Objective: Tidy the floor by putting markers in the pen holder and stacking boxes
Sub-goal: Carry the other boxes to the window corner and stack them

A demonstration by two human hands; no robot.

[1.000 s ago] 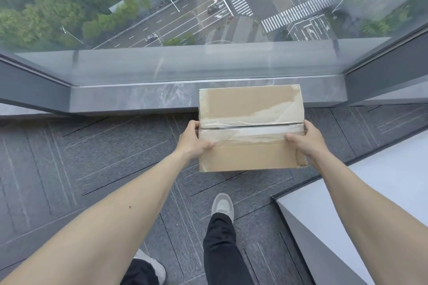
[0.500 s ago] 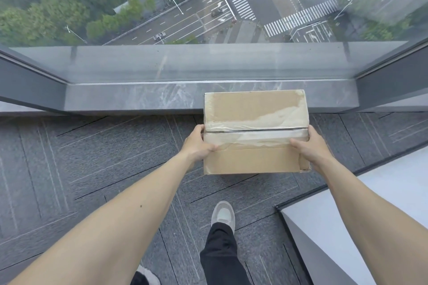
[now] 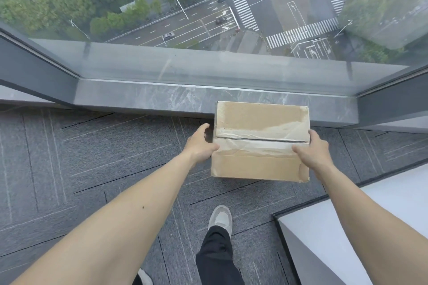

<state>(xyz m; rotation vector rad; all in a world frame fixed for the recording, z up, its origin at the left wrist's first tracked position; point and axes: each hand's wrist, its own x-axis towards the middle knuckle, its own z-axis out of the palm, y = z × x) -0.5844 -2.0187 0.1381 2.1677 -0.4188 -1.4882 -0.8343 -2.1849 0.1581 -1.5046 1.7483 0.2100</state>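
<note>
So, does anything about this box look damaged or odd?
Yes, a little. The cardboard box, held between the left hand and right hand, has wrinkled clear tape along its top seam, torn paper patches near the far edge, and a frayed near right corner. Nothing is spilled.

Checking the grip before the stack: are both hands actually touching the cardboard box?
Touching. The head view shows the left hand pressed on the cardboard box's left edge and the right hand on its right edge, thumbs over the taped top.
</note>
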